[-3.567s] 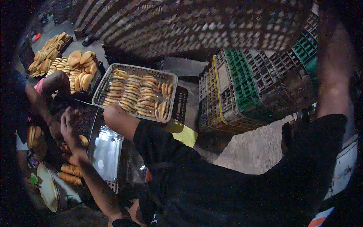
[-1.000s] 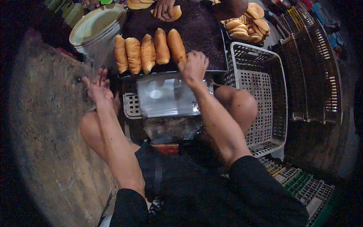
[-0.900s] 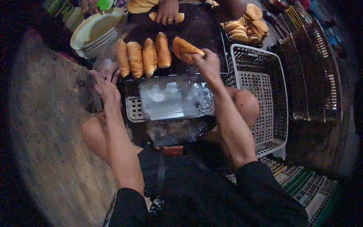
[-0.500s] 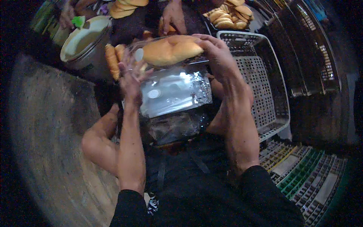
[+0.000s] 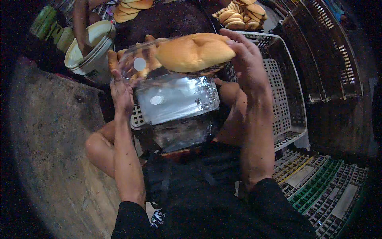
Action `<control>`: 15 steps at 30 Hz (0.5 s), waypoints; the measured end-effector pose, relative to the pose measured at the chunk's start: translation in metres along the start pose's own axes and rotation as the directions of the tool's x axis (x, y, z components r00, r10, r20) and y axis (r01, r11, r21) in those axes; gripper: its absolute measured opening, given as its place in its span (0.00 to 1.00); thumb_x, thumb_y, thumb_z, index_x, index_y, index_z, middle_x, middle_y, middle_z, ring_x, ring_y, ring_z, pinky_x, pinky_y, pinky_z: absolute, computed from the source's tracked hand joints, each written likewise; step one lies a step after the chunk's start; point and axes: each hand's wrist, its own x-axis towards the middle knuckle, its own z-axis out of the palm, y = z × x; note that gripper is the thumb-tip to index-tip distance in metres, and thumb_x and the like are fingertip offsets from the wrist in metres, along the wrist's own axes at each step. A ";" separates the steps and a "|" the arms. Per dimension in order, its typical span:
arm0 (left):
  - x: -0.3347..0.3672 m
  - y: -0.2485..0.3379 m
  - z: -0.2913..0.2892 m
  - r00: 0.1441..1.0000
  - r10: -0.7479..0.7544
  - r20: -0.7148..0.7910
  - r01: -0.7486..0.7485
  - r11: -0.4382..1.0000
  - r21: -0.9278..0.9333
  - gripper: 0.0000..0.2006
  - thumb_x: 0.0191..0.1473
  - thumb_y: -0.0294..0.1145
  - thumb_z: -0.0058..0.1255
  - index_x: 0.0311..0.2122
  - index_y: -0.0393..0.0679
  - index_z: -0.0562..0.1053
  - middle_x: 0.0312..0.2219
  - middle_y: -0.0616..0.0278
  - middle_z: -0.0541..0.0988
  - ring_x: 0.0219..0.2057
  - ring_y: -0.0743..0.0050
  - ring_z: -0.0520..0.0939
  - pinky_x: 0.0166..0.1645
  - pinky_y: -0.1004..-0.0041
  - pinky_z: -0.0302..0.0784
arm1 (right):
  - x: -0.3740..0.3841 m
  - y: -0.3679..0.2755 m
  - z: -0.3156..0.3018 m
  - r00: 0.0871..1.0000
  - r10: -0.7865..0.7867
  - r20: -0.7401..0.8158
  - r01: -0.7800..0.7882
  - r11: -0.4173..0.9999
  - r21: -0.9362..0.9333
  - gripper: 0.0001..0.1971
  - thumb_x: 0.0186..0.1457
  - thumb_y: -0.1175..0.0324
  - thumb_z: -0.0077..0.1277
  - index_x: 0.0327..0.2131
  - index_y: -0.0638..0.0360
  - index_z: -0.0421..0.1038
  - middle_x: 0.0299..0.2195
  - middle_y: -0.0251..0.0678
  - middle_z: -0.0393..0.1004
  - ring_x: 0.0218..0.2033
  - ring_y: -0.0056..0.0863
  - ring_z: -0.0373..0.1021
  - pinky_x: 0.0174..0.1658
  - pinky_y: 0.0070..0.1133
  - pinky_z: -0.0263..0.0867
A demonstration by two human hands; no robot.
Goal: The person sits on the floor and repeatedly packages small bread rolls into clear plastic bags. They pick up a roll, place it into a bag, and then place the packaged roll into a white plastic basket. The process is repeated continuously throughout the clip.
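Note:
A golden oval bread roll (image 5: 195, 53) is held up in front of me, apparently inside a clear plastic bag (image 5: 139, 63) with a white round spot. My right hand (image 5: 250, 59) grips the roll's right end through or along the bag. At the other side, my left hand (image 5: 122, 93) pinches the bag's left end, pulling it out flat. Below them, over my lap, lies a stack of flat clear bags (image 5: 175, 105), their top one bearing a similar white spot. More breadsticks (image 5: 113, 59) show behind and through the held bag.
A pale bucket (image 5: 75, 55) stands at the far left, with another person's arm (image 5: 80, 24) reaching in. Flat rolls (image 5: 129, 10) and a tray of rolls (image 5: 242, 16) are at the back. A grey crate (image 5: 300, 103) and slatted crates (image 5: 318, 179) sit at right.
My left hand has gone from beside the roll to the bag's left end. Roll and right hand have shifted right. The other person's hand behind the roll is gone; an arm now reaches into the bucket.

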 end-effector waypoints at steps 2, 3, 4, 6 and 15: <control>-0.002 0.006 -0.002 0.992 -0.088 0.095 0.082 0.995 0.057 0.36 0.57 0.63 0.29 0.59 0.42 0.58 0.54 0.55 0.66 0.51 0.64 0.71 0.47 0.61 0.75 | -0.002 0.004 -0.007 0.997 0.072 -0.026 -0.072 0.997 -0.002 0.22 0.53 0.68 0.48 0.50 0.71 0.63 0.44 0.42 0.71 0.45 0.24 0.68 0.48 0.16 0.63; 0.000 0.010 0.002 0.987 -0.112 0.119 0.106 0.993 0.055 0.36 0.57 0.62 0.31 0.59 0.42 0.57 0.54 0.55 0.66 0.51 0.63 0.71 0.47 0.61 0.76 | 0.003 0.009 -0.015 0.996 0.078 -0.040 -0.080 0.996 -0.035 0.22 0.53 0.68 0.48 0.50 0.71 0.63 0.44 0.41 0.71 0.45 0.24 0.68 0.47 0.16 0.63; 0.000 0.012 0.007 0.981 -0.139 0.138 0.133 0.990 0.053 0.35 0.56 0.62 0.32 0.59 0.43 0.57 0.54 0.55 0.66 0.50 0.62 0.72 0.46 0.60 0.77 | 0.008 0.014 -0.019 0.997 0.064 -0.031 -0.066 0.994 -0.081 0.23 0.53 0.66 0.49 0.51 0.68 0.63 0.44 0.41 0.71 0.43 0.24 0.68 0.46 0.18 0.64; -0.005 0.016 0.031 0.973 -0.170 0.157 0.172 0.985 -0.003 0.34 0.57 0.59 0.37 0.60 0.44 0.55 0.54 0.54 0.66 0.49 0.61 0.73 0.45 0.60 0.78 | 0.012 0.030 -0.013 0.999 0.040 -0.014 -0.042 0.986 -0.160 0.25 0.52 0.62 0.50 0.53 0.63 0.62 0.43 0.42 0.71 0.40 0.25 0.69 0.43 0.20 0.65; 0.022 -0.021 0.134 0.918 -0.362 -0.159 0.176 0.734 -0.656 0.30 0.53 0.56 0.48 0.54 0.45 0.62 0.48 0.56 0.70 0.45 0.61 0.75 0.46 0.64 0.77 | 0.014 0.023 0.007 0.592 -0.733 0.334 0.620 0.150 -0.770 0.16 0.46 0.68 0.52 0.42 0.48 0.69 0.46 0.38 0.69 0.53 0.46 0.60 0.57 0.45 0.52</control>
